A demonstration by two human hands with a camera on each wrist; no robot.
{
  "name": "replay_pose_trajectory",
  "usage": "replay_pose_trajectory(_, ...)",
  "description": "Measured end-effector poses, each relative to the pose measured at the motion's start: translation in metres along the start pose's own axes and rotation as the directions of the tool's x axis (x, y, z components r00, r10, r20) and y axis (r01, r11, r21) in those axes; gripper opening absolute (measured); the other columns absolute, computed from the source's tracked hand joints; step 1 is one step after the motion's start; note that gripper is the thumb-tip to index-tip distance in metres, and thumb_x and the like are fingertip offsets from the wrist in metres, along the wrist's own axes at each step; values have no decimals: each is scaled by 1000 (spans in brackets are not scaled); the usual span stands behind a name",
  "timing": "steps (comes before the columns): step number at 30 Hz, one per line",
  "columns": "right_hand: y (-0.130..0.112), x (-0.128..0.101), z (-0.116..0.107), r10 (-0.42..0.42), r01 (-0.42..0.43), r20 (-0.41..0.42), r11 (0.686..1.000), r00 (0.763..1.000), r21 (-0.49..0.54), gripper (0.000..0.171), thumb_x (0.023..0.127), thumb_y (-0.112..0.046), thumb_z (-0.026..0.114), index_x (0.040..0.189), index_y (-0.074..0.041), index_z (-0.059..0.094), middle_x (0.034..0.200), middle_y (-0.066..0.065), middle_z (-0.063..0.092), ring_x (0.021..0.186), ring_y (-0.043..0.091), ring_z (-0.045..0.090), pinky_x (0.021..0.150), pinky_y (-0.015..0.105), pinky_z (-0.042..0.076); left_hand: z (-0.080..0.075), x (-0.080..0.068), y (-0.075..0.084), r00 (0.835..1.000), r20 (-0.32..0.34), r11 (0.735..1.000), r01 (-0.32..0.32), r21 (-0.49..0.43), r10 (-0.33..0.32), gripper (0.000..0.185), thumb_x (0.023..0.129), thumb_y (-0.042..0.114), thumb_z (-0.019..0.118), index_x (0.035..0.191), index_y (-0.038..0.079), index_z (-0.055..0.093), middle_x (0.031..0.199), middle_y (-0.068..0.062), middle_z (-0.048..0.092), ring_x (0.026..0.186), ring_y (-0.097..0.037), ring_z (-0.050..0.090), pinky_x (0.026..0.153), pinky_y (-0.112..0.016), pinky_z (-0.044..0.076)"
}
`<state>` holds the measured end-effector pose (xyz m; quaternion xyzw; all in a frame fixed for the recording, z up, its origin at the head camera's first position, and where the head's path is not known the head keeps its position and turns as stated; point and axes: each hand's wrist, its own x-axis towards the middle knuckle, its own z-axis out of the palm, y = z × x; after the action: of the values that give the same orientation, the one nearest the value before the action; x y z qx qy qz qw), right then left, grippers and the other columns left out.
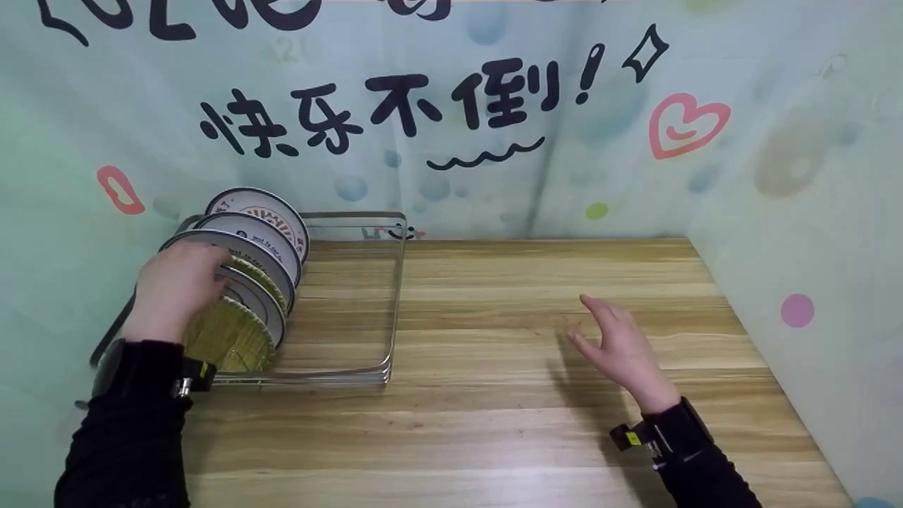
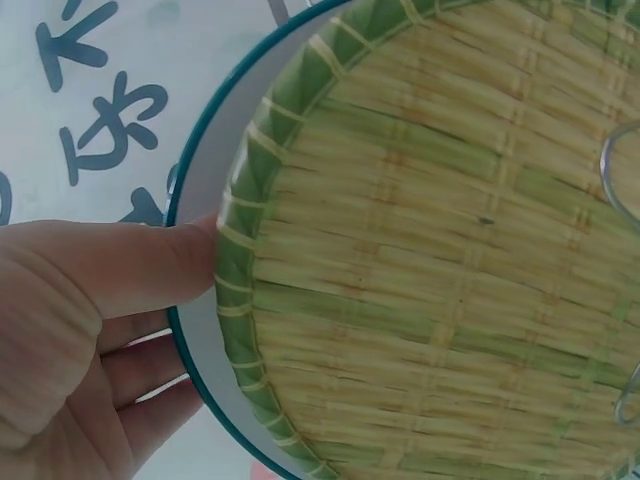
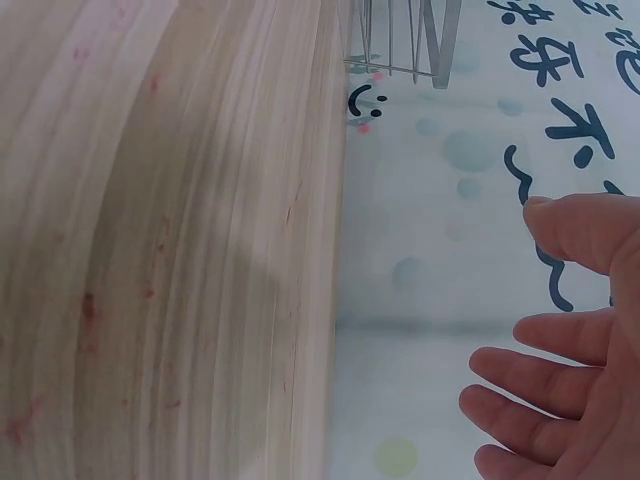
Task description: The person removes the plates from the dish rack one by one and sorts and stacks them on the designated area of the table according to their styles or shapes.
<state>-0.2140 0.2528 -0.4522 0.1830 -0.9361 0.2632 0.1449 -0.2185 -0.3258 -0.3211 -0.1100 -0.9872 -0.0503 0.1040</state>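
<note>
My left hand (image 1: 176, 286) is at the left end of a row of round plates standing on edge in a wire rack (image 1: 397, 296). It pinches the rim of a white plate (image 1: 267, 307) with a dark rim, thumb in front and fingers behind, as the left wrist view shows. Before this plate stands a round woven bamboo tray (image 1: 226, 342), its green bound edge beside my thumb. Another woven tray (image 1: 257, 275) and several white plates (image 1: 257, 208) stand behind. My right hand (image 1: 624, 346) hovers over the table at the right, holding nothing, fingers spread from the thumb.
The wire rack's low right part lies beside the plates, on the wooden table (image 1: 494, 423). A printed cloth (image 1: 458, 190) with dark lettering hangs behind the table, and a pale wall (image 1: 797, 247) borders it at the right.
</note>
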Motion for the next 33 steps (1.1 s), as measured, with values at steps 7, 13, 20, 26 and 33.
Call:
replay_pose_trajectory(7, -4, 1, 0, -9, 9, 8, 1000, 1000, 8, 67, 88, -20, 76, 141, 6, 46, 135, 28, 53, 123, 46, 49, 107, 58, 37, 0, 2, -2, 1000, -16, 1000, 4, -17, -4, 27, 81, -14, 57, 95, 2, 74, 96, -24, 70, 90, -45, 63, 69, -60, 50)
replay_pose_trajectory(13, -7, 3, 1, -3, 2, 12, 1000, 1000, 24, 67, 88, -21, 76, 142, 5, 45, 136, 28, 53, 125, 45, 48, 108, 57, 36, -2, 2, -3, 999, -24, 1000, -25, 7, 25, 22, 83, -12, 62, 90, 5, 74, 93, -21, 70, 87, -43, 64, 66, -59, 50)
replay_pose_trajectory(20, -14, 7, 3, -27, 27, -1, 998, 1000, 63, 69, 88, -20, 77, 143, 5, 44, 142, 27, 49, 130, 44, 44, 111, 57, 32, -6, -1, -2, 998, -28, 998, -51, 32, 51, 25, 83, -14, 60, 91, 5, 74, 92, -23, 70, 84, -44, 64, 65, -60, 50)
replay_pose_trajectory(26, -18, 8, 5, -43, 43, -6, 996, 999, 77, 69, 89, -22, 75, 144, 4, 44, 144, 28, 46, 132, 44, 42, 112, 56, 31, -10, -4, 1, 997, -50, 997, -62, 38, 64, 33, 79, -18, 58, 91, 8, 75, 89, -20, 71, 82, -42, 64, 60, -60, 49)
replay_pose_trajectory(33, -18, 9, 7, -62, 63, -16, 995, 998, 81, 66, 90, -24, 74, 142, 4, 47, 142, 27, 49, 132, 43, 43, 112, 54, 32, -15, -6, 4, 989, -127, 997, -76, 14, 77, 26, 78, -13, 63, 80, 11, 71, 78, -14, 68, 74, -41, 63, 56, -60, 47)
